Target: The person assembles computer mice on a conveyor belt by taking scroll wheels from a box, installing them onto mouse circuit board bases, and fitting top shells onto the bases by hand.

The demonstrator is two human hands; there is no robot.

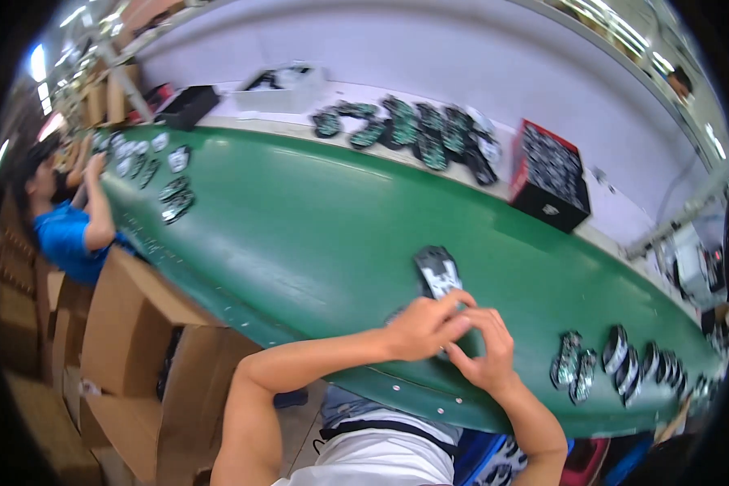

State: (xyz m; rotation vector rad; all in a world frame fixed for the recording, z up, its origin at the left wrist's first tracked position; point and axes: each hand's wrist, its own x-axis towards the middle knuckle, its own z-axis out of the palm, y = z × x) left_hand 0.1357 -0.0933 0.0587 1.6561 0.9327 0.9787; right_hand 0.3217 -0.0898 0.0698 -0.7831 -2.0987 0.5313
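Observation:
A dark slipper with a white patch on its upper lies on the green belt just beyond my hands. Another dark edge, perhaps a second slipper, shows by the wrist of my left hand, mostly covered. My left hand is closed, its fingers bent toward the right. Beside it, my right hand curls its fingers and thumb inward to meet the left fingertips. Whatever is pinched there is too small or too hidden to make out.
Several green-black slippers lie on the back ledge between a white bin and a red-black box. More slipper pairs rest on the belt at right. Cardboard boxes and a person in blue are at left.

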